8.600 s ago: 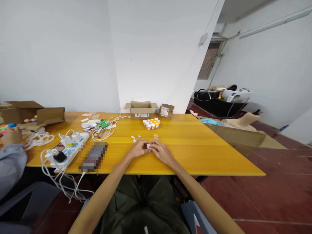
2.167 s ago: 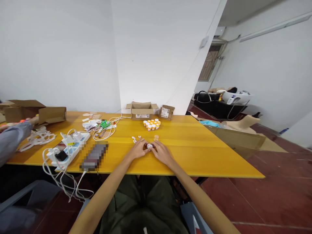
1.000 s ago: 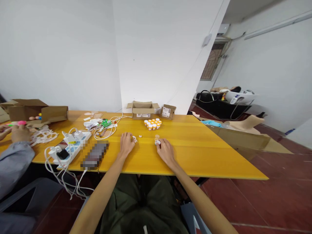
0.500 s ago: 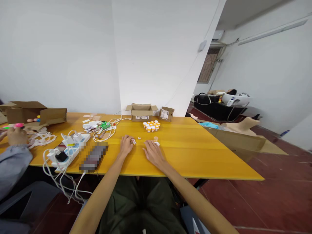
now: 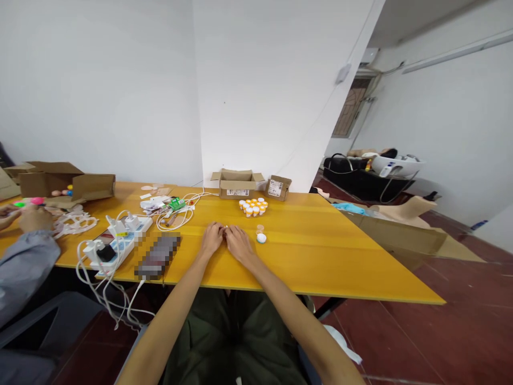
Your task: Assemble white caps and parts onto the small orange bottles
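My left hand [image 5: 212, 238] and my right hand [image 5: 239, 243] meet over the middle of the table, fingertips pressed together. A tiny bit of white shows between them; the fingers hide most of it, so its kind is unclear. Just right of my right hand lies a round white cap [image 5: 261, 238] with a greenish rim. Behind that cap is a small clear round container [image 5: 260, 229]. Farther back, several small jars [image 5: 253, 207] with white and orange tops stand in a tight cluster.
An open cardboard box [image 5: 239, 187] and a smaller box [image 5: 278, 187] stand at the wall. To the left lie a phone [image 5: 158, 256], a power strip [image 5: 134, 235] with tangled cables, and small packets [image 5: 154, 205]. A co-worker's hands [image 5: 36, 218] handle coloured balls at far left.
My right hand has moved left, away from the white cap, to meet my left hand. The small white patterned pieces near my left fingers are now covered. The view has shifted slightly.
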Available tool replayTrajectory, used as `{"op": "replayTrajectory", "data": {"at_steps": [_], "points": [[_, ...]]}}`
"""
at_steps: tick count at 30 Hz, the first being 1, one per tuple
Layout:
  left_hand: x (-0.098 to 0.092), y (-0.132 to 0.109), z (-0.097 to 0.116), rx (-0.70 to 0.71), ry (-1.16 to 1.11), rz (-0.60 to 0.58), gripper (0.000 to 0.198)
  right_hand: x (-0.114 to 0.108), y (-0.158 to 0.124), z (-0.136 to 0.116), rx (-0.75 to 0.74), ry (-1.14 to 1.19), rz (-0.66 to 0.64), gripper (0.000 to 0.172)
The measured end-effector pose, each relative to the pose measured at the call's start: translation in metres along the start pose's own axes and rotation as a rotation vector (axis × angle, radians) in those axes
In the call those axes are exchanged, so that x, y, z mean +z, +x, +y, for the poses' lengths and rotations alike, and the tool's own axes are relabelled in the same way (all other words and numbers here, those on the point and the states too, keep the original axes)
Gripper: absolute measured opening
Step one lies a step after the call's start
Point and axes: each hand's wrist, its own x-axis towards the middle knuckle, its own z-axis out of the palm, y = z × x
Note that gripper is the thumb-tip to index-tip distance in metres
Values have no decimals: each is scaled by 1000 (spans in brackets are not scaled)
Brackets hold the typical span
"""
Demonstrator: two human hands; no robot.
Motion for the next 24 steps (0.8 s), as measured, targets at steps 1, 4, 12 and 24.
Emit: {"op": "replayTrajectory", "data": {"at_steps": [1, 4, 12, 24], "points": [[0, 0, 0, -7, -17, 4, 22, 1, 1, 0, 3, 7, -4, 33], [1, 0, 2, -42, -78, 9, 19, 0, 1, 2, 30, 44, -2, 33], [-1, -2, 5, 19, -286, 17, 20, -1, -1, 14, 69, 414, 124, 25], [6, -1, 8, -25, -568, -79, 11, 9, 3, 25, 234, 942, 220, 16]]}}
